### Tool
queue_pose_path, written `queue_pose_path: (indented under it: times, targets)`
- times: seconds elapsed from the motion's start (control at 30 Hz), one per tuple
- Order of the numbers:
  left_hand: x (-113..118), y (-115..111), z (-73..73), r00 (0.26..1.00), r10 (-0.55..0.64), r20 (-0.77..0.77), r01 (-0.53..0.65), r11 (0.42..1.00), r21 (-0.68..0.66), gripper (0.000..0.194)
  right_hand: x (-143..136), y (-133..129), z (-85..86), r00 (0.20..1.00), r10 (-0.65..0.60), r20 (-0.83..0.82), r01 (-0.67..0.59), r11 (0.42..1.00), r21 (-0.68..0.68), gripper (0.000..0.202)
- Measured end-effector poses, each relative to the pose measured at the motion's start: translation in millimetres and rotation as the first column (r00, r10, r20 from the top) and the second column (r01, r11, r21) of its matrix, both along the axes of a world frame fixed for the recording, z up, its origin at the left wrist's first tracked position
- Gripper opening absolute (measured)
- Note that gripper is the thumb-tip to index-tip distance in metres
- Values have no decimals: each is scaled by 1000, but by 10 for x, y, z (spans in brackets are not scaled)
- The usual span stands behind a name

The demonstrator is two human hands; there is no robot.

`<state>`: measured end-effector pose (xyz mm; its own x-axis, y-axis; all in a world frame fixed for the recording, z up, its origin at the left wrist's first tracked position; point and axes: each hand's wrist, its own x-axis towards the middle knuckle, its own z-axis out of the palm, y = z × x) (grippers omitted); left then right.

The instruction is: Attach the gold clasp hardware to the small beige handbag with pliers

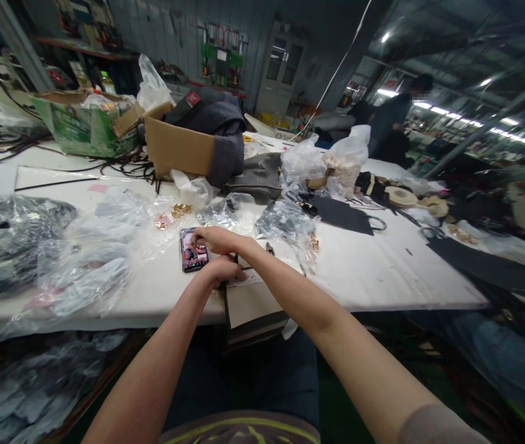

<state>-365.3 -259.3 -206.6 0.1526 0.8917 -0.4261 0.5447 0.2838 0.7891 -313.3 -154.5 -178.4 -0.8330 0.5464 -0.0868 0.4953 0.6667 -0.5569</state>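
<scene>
A phone (194, 254) with a lit screen lies on the white table in front of me. My right hand (213, 239) reaches across to it, fingertips at the upper part of the screen and the other fingers partly bent; it grips nothing. Just below, my left hand (226, 270) is closed at the upper left edge of a beige-and-dark bag piece (253, 303); some of its fingers are hidden. This piece juts over the table's front edge above my lap. Close behind my right forearm lies a small dark object (270, 248), too small to name.
Clear plastic bags (105, 228) and small gold metal fittings (181, 211) lie around the phone. A cardboard box (179, 148) with dark fabric and a green box (81, 126) stand behind. Black bag panels (345, 214) lie to the right. A person (389, 126) stands beyond the table.
</scene>
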Motion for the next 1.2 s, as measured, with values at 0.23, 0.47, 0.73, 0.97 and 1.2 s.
queue_pose_path:
  times: [0.23,0.47,0.73,0.97,1.2]
  targets:
    - [32,-78,122,991,25,134,-10,994,-106,21,329,-140,289,888,-212,-409,228,974,-9,12]
    - [37,-62,180,975,53,214,-19,987,-158,22,843,-420,315,833,-284,-475,321,947,-3,11]
    - [21,-49,127,974,42,222,-11,990,-138,21,1204,-851,265,700,-364,-615,432,901,-42,16]
    - [9,32,68,955,-6,298,72,975,-210,42,1823,-1189,125,772,-488,-407,475,869,-141,13]
    - [46,32,240,935,-8,354,118,949,-292,50,1949,-1222,46,848,-463,-257,442,886,-139,14]
